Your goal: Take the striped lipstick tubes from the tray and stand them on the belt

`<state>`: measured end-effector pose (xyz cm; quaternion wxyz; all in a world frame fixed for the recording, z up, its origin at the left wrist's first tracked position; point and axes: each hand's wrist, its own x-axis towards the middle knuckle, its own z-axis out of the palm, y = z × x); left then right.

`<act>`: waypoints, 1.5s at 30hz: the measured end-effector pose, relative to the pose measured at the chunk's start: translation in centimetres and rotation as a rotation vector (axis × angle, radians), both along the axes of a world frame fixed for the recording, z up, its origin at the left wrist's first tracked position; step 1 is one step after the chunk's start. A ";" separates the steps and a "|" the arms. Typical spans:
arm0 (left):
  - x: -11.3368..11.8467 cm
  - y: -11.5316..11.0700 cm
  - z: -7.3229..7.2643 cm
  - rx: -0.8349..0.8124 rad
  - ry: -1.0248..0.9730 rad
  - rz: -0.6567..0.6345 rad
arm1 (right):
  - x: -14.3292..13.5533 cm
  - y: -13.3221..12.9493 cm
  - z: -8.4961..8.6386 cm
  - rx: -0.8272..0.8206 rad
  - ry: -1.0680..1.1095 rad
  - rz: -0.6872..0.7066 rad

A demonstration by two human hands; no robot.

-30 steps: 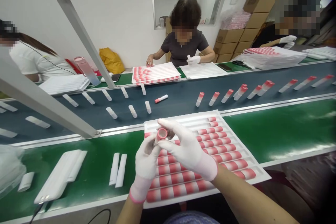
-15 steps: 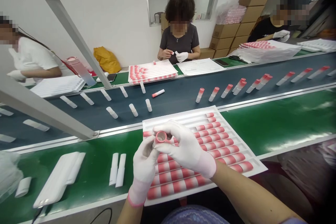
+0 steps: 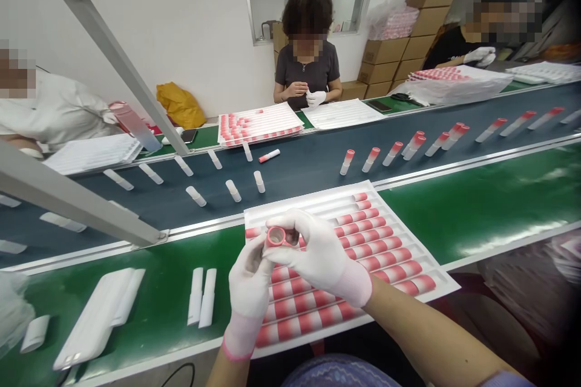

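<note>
Over the tray, my left hand (image 3: pixel 249 281) and my right hand (image 3: pixel 324 254), both in white gloves, meet at a red-and-white cap (image 3: pixel 276 237). Its round open end faces up toward me. The left fingers close around its left side. My right thumb and forefinger pinch it from the right, where a second pinkish part shows between the fingers; I cannot make out what it is. Beneath both hands lies a white tray (image 3: pixel 442 281) holding rows of red-and-white caps (image 3: pixel 333 314), partly hidden by the hands.
Beyond the tray, a dark conveyor belt (image 3: pixel 299 166) carries white tubes (image 3: pixel 233 190) and red-topped tubes (image 3: pixel 347 161). Two white tubes (image 3: pixel 207 298) and a white device (image 3: pixel 97 317) lie on the green bench at left. A metal post (image 3: pixel 113 205) slants nearby. Several co-workers sit opposite.
My hands and the cap keep nearly the same pose. The view has shifted slightly. Across the belt, the middle co-worker's hands have come together, and the co-worker at left has leaned and lowered an arm.
</note>
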<state>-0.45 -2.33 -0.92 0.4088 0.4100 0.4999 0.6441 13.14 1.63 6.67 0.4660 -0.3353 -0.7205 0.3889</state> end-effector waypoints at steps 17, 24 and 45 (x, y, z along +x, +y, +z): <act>-0.9 1.0 0.8 0.076 0.381 -0.315 | 0.2 0.2 -0.4 -0.128 0.004 -0.001; -0.8 0.9 0.3 0.040 0.478 -0.369 | 1.1 0.4 -1.0 -0.204 0.034 0.063; -0.3 5.4 -2.9 -0.284 0.190 0.027 | 3.5 11.6 -4.1 -0.230 -0.211 0.061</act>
